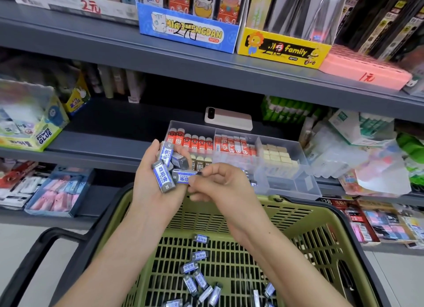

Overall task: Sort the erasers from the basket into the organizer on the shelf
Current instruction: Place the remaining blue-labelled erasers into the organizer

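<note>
Erasers (200,281) lie scattered in the basket (298,233) below the organizer (286,175), most compartments already stocked. The left hand (151,180) cups several; the right hand's (220,182) fingers pinch one. Many remain.

A pale phone (228,121) lies face down on the middle shelf. Above it, on the upper shelf, a blue cat box (188,30) stands just beside a yellow box (281,48) (printed "family"), with a pink box (364,71) at its right. At far left sits a glue box (32,127), a small yellow carton (76,97) behind it. Green glue sticks (286,110) fill the right of the middle shelf. Lower left, a blue tray (58,193) holds pink packets.
</note>
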The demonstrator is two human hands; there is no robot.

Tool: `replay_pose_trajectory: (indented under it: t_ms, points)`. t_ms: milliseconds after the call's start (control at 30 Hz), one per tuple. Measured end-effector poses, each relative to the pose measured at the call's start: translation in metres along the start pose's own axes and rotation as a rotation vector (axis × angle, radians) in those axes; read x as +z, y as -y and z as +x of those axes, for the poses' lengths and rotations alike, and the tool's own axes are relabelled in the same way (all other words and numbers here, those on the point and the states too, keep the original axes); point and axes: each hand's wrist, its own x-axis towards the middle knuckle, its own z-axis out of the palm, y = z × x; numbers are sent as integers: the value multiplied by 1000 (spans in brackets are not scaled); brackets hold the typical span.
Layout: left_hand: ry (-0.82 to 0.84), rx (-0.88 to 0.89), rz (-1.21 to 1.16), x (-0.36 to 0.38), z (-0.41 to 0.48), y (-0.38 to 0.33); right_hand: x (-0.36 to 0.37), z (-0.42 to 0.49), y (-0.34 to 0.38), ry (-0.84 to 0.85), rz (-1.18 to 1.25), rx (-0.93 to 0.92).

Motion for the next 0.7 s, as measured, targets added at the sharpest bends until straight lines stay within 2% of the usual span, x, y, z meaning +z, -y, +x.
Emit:
replay_pose_trajectory:
  t_ms: [200, 300, 433, 600, 700]
  points:
    - [-38, -50, -171, 3, -4, -4, -13, 1, 3, -52, 227, -153]
    - [-23, -64, -209, 2, -5, -7, -30, 10, 7, -86, 292, -111]
    - [-25, -85, -261, 0, -5, -13, -61, 30, 7, -184, 257, -34]
    - [-32, -94, -278, -1, -4, -19, -90, 55, 4, -250, -158, -38]
    - [-58, -68, -269, 1, -3, -20, -90, 66, -1, -330, -526, -143]
